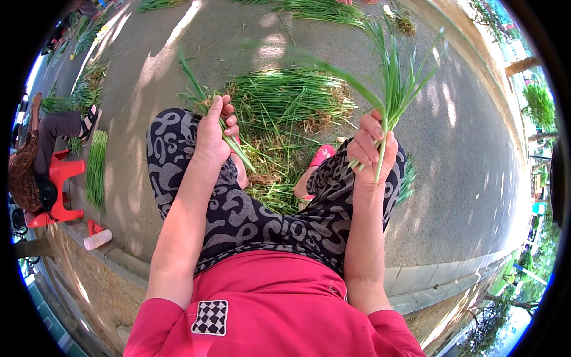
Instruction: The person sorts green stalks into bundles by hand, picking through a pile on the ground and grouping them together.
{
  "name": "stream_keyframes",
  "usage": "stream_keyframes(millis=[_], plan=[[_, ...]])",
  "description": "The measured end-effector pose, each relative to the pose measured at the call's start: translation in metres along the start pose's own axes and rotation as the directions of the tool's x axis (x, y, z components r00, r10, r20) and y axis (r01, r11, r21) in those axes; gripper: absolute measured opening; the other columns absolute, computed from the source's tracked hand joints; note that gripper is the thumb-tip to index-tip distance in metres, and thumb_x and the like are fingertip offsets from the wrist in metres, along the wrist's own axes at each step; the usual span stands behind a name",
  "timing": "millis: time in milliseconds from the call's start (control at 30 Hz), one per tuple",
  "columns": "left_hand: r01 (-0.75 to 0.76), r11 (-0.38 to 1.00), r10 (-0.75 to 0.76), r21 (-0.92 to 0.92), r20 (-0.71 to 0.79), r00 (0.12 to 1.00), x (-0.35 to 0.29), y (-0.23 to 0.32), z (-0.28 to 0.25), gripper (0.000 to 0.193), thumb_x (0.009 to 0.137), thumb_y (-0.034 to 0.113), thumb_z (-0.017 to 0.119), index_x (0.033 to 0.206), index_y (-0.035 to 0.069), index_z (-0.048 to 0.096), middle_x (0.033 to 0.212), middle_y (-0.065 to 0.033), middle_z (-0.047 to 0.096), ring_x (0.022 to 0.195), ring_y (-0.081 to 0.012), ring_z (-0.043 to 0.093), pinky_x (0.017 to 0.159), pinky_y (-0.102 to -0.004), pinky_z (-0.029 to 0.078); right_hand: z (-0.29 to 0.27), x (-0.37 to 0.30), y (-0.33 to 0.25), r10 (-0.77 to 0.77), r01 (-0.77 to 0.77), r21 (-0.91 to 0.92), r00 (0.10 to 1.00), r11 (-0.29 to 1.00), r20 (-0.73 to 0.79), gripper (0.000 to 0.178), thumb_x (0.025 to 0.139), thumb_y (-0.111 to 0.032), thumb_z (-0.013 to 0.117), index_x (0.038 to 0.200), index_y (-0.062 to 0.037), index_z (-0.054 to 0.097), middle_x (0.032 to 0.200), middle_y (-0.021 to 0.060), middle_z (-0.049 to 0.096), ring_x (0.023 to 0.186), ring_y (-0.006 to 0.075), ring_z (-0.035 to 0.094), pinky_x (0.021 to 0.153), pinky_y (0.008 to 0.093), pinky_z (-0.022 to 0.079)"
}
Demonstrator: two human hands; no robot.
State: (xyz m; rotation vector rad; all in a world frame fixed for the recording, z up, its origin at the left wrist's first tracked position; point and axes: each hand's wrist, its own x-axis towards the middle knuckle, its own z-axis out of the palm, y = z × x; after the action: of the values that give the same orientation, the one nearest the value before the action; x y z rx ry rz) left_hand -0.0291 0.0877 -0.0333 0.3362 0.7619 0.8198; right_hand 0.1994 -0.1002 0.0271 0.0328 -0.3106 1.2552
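My left hand [215,128] is closed around a small bunch of chive-like green stalks [193,80], whose pale ends point down toward my feet. Over my right knee, my right hand [372,143] grips another bunch of these stalks [394,80]. Its leaves fan upward, some smeared by motion, and the stem ends stick out below the fingers. Between the hands, a large heap of the same greens [279,98] lies on the pavement, brown withered bits at its right end. Loose leaves and straw-coloured trimmings [270,178] cover the ground between my feet.
Further greens [321,11] lie at the far edge, near part of another person's hand. To the left, a person [50,140] is beside a red plastic stool [62,184], with a neat green bundle [96,169] nearby. A kerb [428,276] runs behind me.
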Motion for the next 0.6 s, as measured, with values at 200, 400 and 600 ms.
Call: stream_keyframes(millis=[200,400,600], plan=[[0.072,0.997,-0.069,-0.038,0.090,0.994,0.003,0.000,-0.003,0.031,0.098,0.031,0.050,0.106,0.003,0.062,0.082,-0.0044,0.061,0.062,-0.0115,0.045,0.046,-0.0208,0.036,-0.003,0.000,-0.006,-0.020,0.020,-0.006,0.999,1.000,-0.043,0.044,0.092,-0.008,0.055,0.133,0.0021,0.042,0.092,0.0039,0.050,0.053,0.0073,0.040,0.046,0.0232,0.035],[0.121,0.987,-0.138,0.110,0.164,0.977,-0.003,-0.004,0.008,0.033,0.098,0.031,0.049,0.115,0.004,0.059,0.090,-0.0066,0.064,0.076,-0.0159,0.059,0.062,-0.0274,0.050,-0.001,0.005,0.005,-0.012,-0.013,-0.164,0.989,0.986,-0.150,0.024,0.092,-0.013,0.055,0.113,-0.0036,0.053,0.093,0.0035,0.051,0.058,0.0074,0.041,0.046,0.0215,0.036],[0.169,0.981,-0.190,0.092,0.327,0.926,-0.005,-0.005,0.009,0.034,0.100,0.032,0.046,0.121,0.006,0.055,0.103,-0.0085,0.064,0.096,-0.0205,0.062,0.089,-0.0385,0.052,0.005,0.014,0.035,-0.044,-0.160,-0.411,0.895,0.897,-0.443,0.012,0.083,-0.002,0.049,0.092,-0.0010,0.056,0.095,0.0131,0.059,0.073,0.0171,0.059,0.069,0.0357,0.057]])
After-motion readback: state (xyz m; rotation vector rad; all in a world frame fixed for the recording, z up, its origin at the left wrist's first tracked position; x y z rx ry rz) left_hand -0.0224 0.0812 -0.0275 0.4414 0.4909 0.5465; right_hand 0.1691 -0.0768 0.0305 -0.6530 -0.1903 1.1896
